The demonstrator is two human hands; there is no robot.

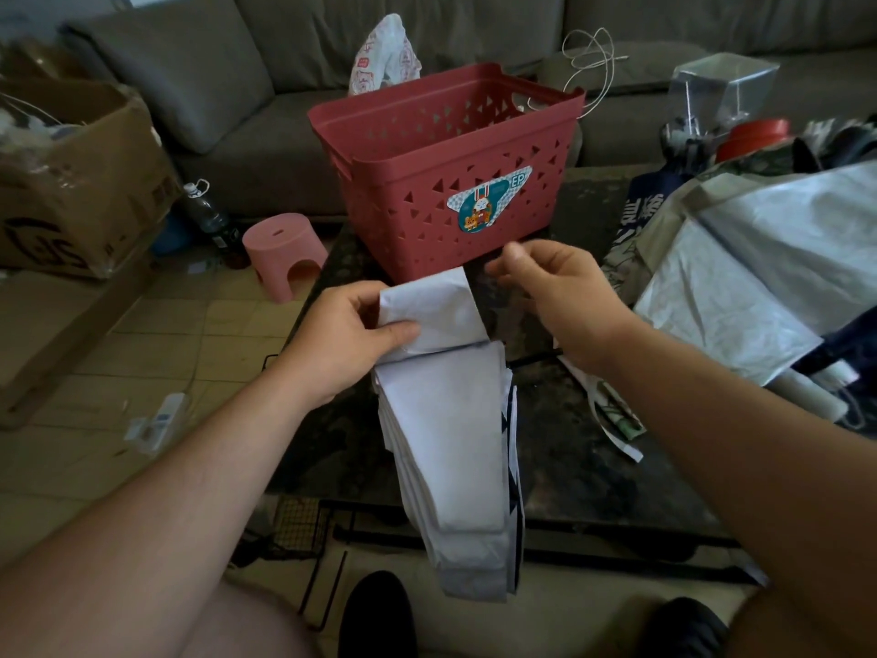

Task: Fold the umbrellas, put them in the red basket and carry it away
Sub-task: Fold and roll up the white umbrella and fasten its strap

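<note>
Presently, the stage: one umbrella is mid-fold and none shows in the basket.
Left hand: the left hand point(349, 346) grips the upper end of the pale umbrella point(451, 439), thumb laid over a turned-down flap of canopy.
Right hand: the right hand point(553, 284) hovers just beside that flap, fingers loosely curled with thumb and forefinger close together; whether they pinch a strap or nothing cannot be told.
Umbrella in hand: its pleated fabric hangs off the near edge of the bench point(583, 448), gathered flat but not yet wrapped or fastened.
Red basket: the red basket point(451, 173) stands on the bench just beyond the hands, and what shows of its inside looks bare.
Other umbrellas: a heap of loose canopies point(740, 277), silver and dark patterned, lies at the right, unfolded.
Left to do: likely finishing this fold, folding the heap, loading the basket and carrying it away.
</note>
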